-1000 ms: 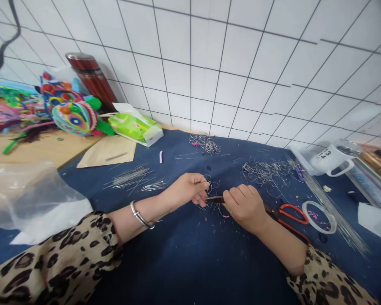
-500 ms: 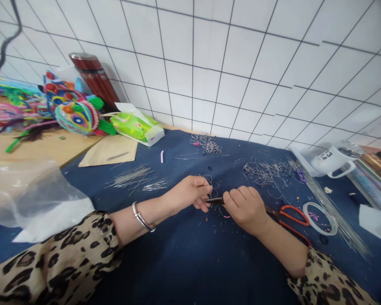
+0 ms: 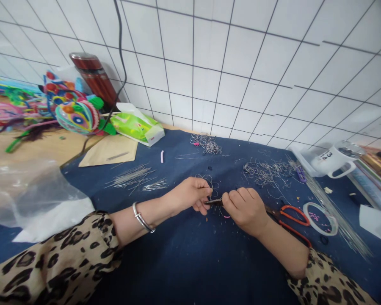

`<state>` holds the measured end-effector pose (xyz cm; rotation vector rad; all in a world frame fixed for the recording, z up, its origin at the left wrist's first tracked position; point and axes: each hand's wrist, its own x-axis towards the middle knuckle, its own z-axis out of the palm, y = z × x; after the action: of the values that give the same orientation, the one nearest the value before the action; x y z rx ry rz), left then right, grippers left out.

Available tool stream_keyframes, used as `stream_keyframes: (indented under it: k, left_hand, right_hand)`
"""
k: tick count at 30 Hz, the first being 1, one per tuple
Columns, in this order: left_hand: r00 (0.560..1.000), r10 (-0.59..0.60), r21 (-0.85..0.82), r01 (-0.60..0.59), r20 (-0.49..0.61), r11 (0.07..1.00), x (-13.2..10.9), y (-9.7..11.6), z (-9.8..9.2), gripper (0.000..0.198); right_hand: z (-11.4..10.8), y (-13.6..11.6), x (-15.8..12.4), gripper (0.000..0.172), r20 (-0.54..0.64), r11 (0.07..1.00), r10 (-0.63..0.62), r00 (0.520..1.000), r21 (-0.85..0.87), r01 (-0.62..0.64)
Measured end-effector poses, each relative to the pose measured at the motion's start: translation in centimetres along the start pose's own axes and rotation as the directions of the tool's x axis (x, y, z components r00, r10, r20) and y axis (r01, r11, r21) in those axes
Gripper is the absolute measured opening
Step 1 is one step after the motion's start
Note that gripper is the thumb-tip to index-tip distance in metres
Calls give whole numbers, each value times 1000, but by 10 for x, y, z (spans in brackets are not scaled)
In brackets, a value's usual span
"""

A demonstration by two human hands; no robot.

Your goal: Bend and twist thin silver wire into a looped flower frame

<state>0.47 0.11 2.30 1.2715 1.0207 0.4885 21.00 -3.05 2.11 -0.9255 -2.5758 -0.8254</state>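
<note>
My left hand [image 3: 193, 194] is closed in a pinch on a thin looped wire [image 3: 216, 185]. My right hand [image 3: 245, 210] is wrapped round a pair of dark pliers [image 3: 214, 202]; the handles are hidden in the fist. The tips of the pliers meet the wire close to my left fingers, and what exactly lies between the jaws is too small to make out. Small pink beads [image 3: 226, 216] show just below the pliers. Orange-handled scissors [image 3: 294, 214] lie on the blue cloth [image 3: 190, 262], partly behind my right forearm.
Straight wires [image 3: 131, 176] lie to the left, tangled wire pieces [image 3: 266, 173] to the right. A clear ring-shaped dish [image 3: 320, 232], a white mug [image 3: 328, 163], a green tissue pack [image 3: 135, 127], a red flask [image 3: 97, 80] and a dark cord [image 3: 122, 59] surround the work area.
The dark cord has swung from the far left to hang near the flask and tissue pack. The pliers and both hands have shifted only slightly.
</note>
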Motion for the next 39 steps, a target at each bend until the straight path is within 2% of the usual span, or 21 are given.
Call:
stream_keyframes:
  k: [24, 39]
  left_hand:
    - [1000, -12, 13, 12, -16, 1000, 0, -1, 1, 27]
    - [999, -6, 27, 7, -32, 1000, -1, -1, 3, 24]
  right_hand:
    - [-1, -1, 2, 14, 12, 998, 12, 1000, 59, -13]
    - [-2, -3, 2, 13, 47, 1000, -3, 999, -9, 3]
